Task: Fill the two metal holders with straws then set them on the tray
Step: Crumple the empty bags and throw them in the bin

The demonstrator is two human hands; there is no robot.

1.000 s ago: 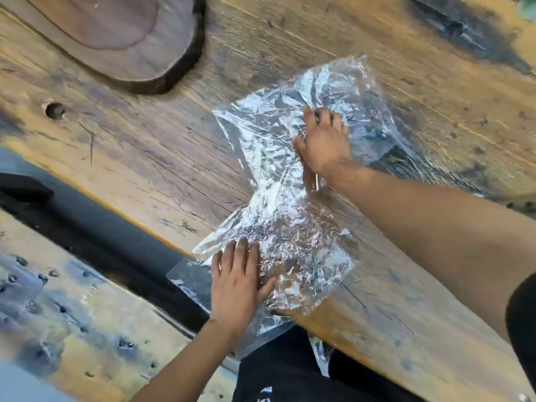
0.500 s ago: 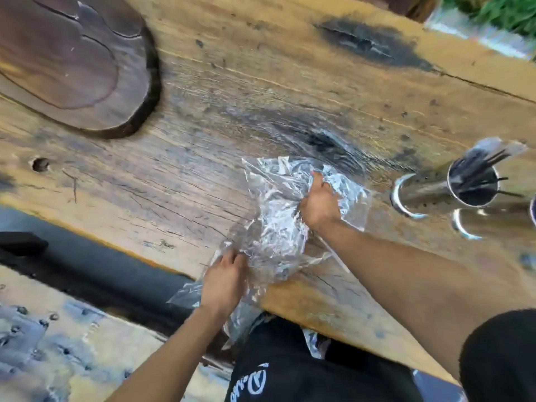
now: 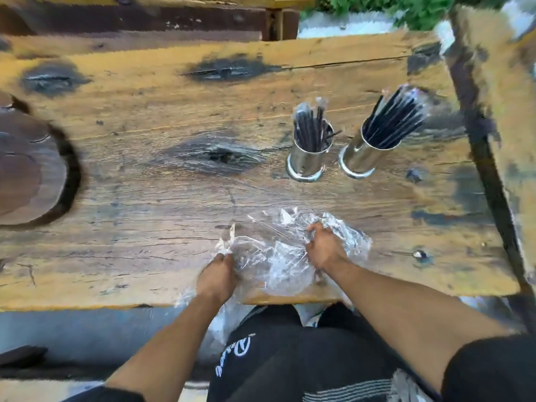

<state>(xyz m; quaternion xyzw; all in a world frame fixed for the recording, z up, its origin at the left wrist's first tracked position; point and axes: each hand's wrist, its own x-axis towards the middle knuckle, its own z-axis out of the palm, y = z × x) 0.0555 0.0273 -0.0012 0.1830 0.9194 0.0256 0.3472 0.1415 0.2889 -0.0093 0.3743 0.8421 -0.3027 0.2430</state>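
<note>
— Where are our hands?
— Both clenched on the crumpled plastic bag [image 3: 278, 256] at the worktop's [image 3: 145, 256] near edge: left hand [image 3: 217, 275], right hand [image 3: 326, 246].
— And the holders?
— Left holder [image 3: 307, 161] and right holder [image 3: 362, 155] stand side by side beyond, seemingly full of black straws [image 3: 310, 132]; the wooden tray [image 3: 26, 169] is far left.

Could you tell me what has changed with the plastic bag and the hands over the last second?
Both hands, left hand and right hand, have gathered the flattened plastic bag into a crumpled bunch at the table's near edge. Their grip on it stayed; both metal holders stand filled with straws.
</note>
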